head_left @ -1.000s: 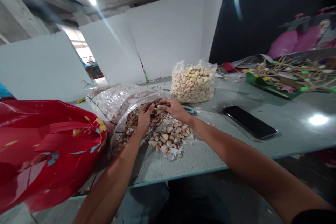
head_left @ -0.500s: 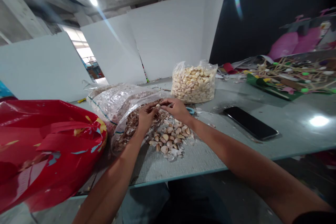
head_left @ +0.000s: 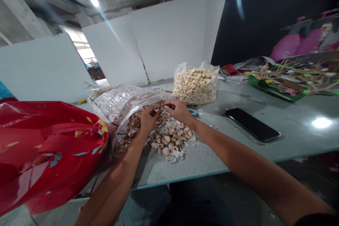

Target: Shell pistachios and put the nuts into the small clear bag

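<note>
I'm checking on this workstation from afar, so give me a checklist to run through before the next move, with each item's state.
1. Left hand and right hand both in view: ok.
2. Clove between the fingertips: cannot tell, too small to make out.
3. Unpeeled cloves close to the hands: ok, piled on the table.
4. Bag of pale cloves upright: ok, beyond the right hand.
5. Phone apart from the pile: ok, lying flat to the right.
6. Tabletop free of loose skins: not ok, scraps surround the pile.
</note>
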The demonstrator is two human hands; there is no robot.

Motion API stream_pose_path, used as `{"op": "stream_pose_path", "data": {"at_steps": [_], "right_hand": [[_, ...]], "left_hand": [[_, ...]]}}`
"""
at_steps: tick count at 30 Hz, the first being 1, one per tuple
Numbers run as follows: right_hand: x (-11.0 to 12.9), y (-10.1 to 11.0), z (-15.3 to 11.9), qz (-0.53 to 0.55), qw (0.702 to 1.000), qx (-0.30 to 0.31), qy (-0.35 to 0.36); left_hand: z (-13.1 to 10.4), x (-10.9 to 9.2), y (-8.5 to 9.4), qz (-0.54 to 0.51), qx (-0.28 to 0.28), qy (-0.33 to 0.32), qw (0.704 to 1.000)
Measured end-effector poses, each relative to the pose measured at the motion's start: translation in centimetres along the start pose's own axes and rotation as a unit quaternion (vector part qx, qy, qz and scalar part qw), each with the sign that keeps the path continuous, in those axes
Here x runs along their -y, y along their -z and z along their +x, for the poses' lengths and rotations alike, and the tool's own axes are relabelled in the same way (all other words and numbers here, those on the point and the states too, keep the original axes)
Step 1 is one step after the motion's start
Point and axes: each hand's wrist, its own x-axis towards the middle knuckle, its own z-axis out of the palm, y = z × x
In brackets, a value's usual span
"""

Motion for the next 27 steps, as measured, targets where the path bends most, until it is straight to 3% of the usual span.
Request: {"op": "stream_pose_path", "data": {"at_steps": [6,16,21,27], "right_hand": [[0.0,0.2,-0.1,-0.03,0.999,0.031,0.016],[1.1,-0.1,-0.3,-0.191,0.981,0.04,0.023],[0.5,-0.5,-0.1,-0.062,0.997,-0.007,-0.042],[-1.5,-0.6,0.3,0.001,0.998,-0.053,-0.046]], "left_hand": [[0.1,-0.6,0.1,0.02,-0.019,-0.048,0.998],[0.1,0.0,0.1,0.089,-0.006,-0.101,0.991],[0.3,0.1,-0.3,-0.018,-0.02,0.024,0.999],[0.6,-0.3,-0.6,-0.176,-0.034,0.119,0.976]]}}
